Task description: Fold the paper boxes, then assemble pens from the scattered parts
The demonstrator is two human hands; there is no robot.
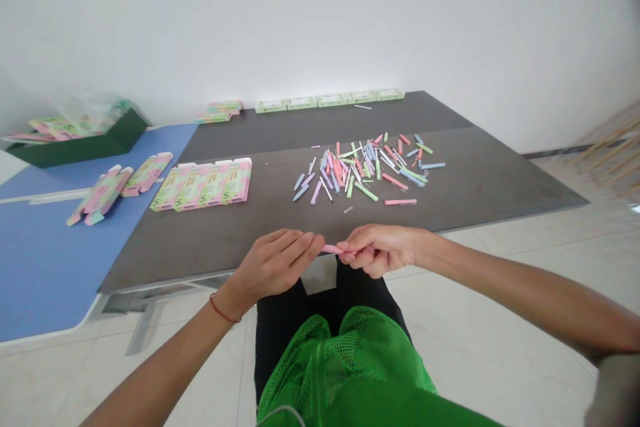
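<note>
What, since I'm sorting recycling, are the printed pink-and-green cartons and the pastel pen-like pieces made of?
The cartons look like thin printed paperboard: flat panels with crisp folds and a faint coated sheen. The pen-like pieces look like smooth moulded plastic, with even pastel colour and a soft gloss, though they are too small here to be sure.

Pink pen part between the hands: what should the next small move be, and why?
Probably press it firmly together along its length. The left hand and right hand both pinch the pink pen part from opposite sides, and the pile of pastel pen parts on the table looks like separate caps and barrels, though that is hard to confirm.
</note>
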